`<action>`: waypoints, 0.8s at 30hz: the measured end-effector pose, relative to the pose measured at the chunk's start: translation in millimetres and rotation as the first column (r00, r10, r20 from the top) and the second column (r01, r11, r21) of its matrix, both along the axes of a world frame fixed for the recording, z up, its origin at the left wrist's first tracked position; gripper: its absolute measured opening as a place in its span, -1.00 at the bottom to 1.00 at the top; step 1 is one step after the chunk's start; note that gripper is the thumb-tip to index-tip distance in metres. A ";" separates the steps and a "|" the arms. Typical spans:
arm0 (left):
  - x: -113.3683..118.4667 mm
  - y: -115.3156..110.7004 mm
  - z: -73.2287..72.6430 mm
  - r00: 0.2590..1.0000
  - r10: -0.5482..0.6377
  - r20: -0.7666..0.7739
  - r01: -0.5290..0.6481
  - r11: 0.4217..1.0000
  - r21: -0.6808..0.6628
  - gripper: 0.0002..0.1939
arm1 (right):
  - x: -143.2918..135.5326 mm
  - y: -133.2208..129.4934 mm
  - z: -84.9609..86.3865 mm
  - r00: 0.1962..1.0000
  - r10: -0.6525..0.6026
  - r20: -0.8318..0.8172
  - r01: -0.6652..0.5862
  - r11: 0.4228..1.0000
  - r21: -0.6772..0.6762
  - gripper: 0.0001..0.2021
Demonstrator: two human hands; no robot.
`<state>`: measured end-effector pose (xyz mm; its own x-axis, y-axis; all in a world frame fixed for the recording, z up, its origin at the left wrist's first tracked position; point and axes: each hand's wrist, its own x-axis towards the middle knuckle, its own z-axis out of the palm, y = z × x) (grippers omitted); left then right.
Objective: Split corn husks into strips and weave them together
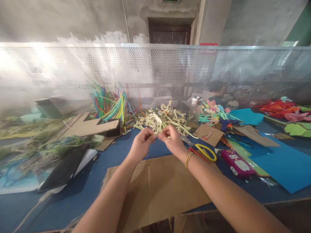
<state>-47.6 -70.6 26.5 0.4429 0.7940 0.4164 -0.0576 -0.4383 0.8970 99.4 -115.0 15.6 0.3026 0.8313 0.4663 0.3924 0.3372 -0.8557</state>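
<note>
My left hand (143,144) and my right hand (171,139) meet at the centre, fingertips pinched close together. Between them is a pale, dry corn husk piece (157,124), gathered narrow at the pinch and fanning upward. Both hands hold its lower end; the fingers partly hide it. Behind lies a loose pile of dried husk strips (171,115). A gold bracelet circles my right wrist. Scissors with yellow and red handles (206,152) lie just beside that wrist. Under my forearms a sheet of brown cardboard (165,184) rests on the blue table.
Colourful pipe cleaners (109,103) stand behind at left, near cut cardboard (89,126). A glass jar (195,110) is behind the right hand. Rightward lie a purple box (236,163), blue sheets (279,161) and paper flowers (213,110). A perforated metal screen (155,71) bounds the back.
</note>
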 end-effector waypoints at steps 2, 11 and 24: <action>0.0 0.6 -1.4 1.000 -0.009 -0.004 0.009 1.000 0.010 -0.85 | -1.7 2.6 -1.6 0.976 0.110 -0.190 -0.119 0.992 -0.036 -0.79; 0.9 0.9 -0.7 0.999 -0.054 0.006 0.054 0.998 -0.030 -0.78 | -1.5 -1.0 2.6 0.900 0.261 -0.350 -0.301 0.951 -0.064 -0.73; 9.1 -11.0 0.8 0.984 -0.100 0.150 0.136 0.958 -0.251 -0.75 | -9.3 2.1 0.9 0.807 0.238 -0.540 -0.298 0.954 -0.024 -0.82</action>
<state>-38.5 -81.6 27.3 0.4942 0.8277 0.2658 -0.2228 -0.1749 0.9590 90.0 -112.9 16.5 0.2345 0.9494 0.2090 -0.2201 0.2613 -0.9398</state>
